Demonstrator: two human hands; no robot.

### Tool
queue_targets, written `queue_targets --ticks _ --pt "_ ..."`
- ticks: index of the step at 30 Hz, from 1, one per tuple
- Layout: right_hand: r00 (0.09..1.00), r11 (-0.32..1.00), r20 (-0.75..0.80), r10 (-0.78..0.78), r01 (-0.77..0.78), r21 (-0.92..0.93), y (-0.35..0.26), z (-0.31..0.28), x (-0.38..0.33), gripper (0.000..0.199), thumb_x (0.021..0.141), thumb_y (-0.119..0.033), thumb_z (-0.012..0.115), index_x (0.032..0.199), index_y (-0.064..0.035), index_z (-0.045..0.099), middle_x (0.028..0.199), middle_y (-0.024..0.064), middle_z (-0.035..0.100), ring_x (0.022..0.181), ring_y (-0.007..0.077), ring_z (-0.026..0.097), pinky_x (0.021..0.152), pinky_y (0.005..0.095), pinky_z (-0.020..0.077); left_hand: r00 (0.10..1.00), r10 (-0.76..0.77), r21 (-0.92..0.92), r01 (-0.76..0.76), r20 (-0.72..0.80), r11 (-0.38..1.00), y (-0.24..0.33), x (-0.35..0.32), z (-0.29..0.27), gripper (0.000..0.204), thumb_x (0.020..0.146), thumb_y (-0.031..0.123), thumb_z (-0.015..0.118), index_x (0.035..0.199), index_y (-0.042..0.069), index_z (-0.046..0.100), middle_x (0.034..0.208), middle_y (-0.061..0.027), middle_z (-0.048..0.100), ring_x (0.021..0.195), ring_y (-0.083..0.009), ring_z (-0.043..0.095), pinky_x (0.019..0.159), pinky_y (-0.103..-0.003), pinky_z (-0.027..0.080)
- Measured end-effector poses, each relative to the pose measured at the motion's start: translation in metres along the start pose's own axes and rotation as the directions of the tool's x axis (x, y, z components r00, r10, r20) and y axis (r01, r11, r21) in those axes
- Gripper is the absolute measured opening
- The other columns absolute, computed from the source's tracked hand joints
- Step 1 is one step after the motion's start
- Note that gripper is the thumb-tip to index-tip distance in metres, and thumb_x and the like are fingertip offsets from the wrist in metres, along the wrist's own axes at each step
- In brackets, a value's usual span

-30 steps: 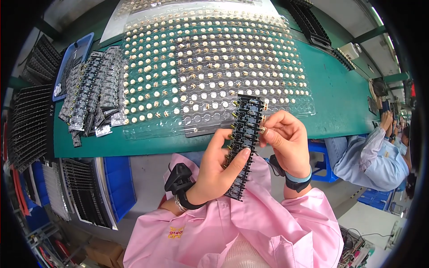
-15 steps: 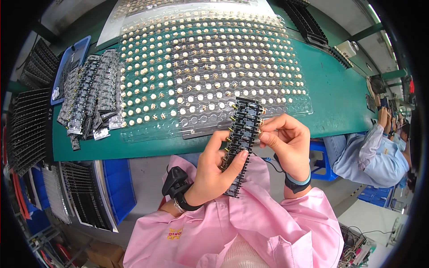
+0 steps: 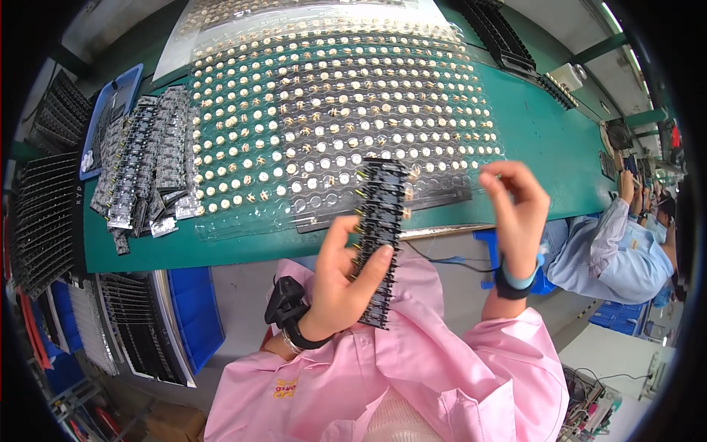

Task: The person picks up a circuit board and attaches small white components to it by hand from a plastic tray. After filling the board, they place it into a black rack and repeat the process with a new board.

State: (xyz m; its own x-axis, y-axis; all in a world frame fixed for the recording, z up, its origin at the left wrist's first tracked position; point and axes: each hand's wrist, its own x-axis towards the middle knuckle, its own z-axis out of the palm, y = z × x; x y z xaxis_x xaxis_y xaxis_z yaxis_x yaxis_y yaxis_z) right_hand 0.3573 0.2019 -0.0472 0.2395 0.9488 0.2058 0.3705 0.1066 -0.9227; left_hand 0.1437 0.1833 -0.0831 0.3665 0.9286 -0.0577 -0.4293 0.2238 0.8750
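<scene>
One long, dark strip of joined circuit boards (image 3: 383,206) was gripped in the person's left hand (image 3: 340,295), thumb laid across its face, just in front of the near edge of a clear plastic tray (image 3: 228,224). The right hand (image 3: 521,210) stood apart from the strip, near the tray's right near corner, its fingers loosely bent; blur hid whether thumb and forefinger pinched anything. The step in hand looked like fine handwork along the strip's right edge, where small cream-and-gold pieces (image 3: 407,212) stuck out. The next move seemed to call for a steady left grip and a light, exact fingertip pinch from the right.

The strip looked stiff and flat, with toothed edges. The tray was thin, glossy and moulded into rounded wells, most holding button-like white discs (image 3: 311,183). Left of the tray, similar grey-and-black strips (image 3: 158,151) lay in an overlapping heap, with a shallow blue plastic bin (image 3: 134,75) beyond. Beneath the tray ran a smooth green tabletop (image 3: 545,147).
</scene>
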Motion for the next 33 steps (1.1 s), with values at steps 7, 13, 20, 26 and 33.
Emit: queue_targets --ticks 7,13,20,26,33 --pt "0.997 0.730 -0.012 -0.080 0.051 -0.682 0.023 -0.017 0.027 0.013 0.069 -0.013 0.065 0.070 -0.0006 0.061 0.064 0.0087 0.055 0.060 0.0201 0.052 0.054 0.0294 0.0400 0.999 -0.039 -0.032 0.038 -0.031 0.999 0.000 0.002 0.001 0.025 0.084 0.004 0.049 0.103 0.003 0.032 0.069 -0.0002 0.052 0.053 -0.0001 0.043 0.044 -0.016 0.033" --pt "0.998 0.685 -0.034 -0.050 0.010 -0.728 0.022 -0.015 0.029 0.018 0.069 -0.016 0.066 0.070 0.0016 0.060 0.061 0.0039 0.054 0.050 0.0105 0.040 0.048 0.0243 0.0344 0.999 -0.032 0.001 0.032 -0.026 0.999 0.003 0.002 -0.002 0.025 0.084 0.004 0.049 0.103 0.003 0.033 0.066 0.0004 0.052 0.051 0.0001 0.043 0.043 -0.016 0.032" --pt "0.998 0.816 -0.064 -0.026 -0.016 -0.578 0.012 -0.008 0.021 0.014 0.073 -0.011 0.063 0.075 0.0020 0.059 0.063 0.0022 0.055 0.053 0.0068 0.043 0.049 0.0209 0.0354 0.999 -0.045 -0.023 0.045 -0.018 0.999 0.001 0.001 -0.003 0.025 0.084 0.005 0.049 0.103 0.002 0.033 0.066 0.0004 0.052 0.052 0.0003 0.043 0.043 -0.015 0.032" --pt "0.988 0.901 -0.118 -0.104 0.044 -0.432 0.017 0.002 0.022 0.009 0.076 -0.006 0.059 0.082 0.0011 0.059 0.067 -0.0008 0.056 0.059 0.0028 0.045 0.052 0.0172 0.0360 0.998 -0.059 -0.019 0.059 -0.021 0.998 0.001 0.005 0.000 0.025 0.084 0.005 0.049 0.102 0.002 0.033 0.067 0.0002 0.052 0.052 0.0004 0.043 0.043 -0.015 0.032" --pt "0.990 0.893 -0.142 -0.007 -0.058 -0.447 0.023 -0.016 0.005 0.010 0.075 -0.007 0.061 0.079 0.0014 0.059 0.067 -0.0007 0.056 0.056 0.0035 0.043 0.051 0.0183 0.0356 0.997 -0.029 -0.029 0.027 -0.067 0.999 0.001 0.006 -0.006 0.024 0.084 0.005 0.049 0.101 0.002 0.034 0.067 -0.0002 0.053 0.052 0.0004 0.043 0.043 -0.015 0.032"
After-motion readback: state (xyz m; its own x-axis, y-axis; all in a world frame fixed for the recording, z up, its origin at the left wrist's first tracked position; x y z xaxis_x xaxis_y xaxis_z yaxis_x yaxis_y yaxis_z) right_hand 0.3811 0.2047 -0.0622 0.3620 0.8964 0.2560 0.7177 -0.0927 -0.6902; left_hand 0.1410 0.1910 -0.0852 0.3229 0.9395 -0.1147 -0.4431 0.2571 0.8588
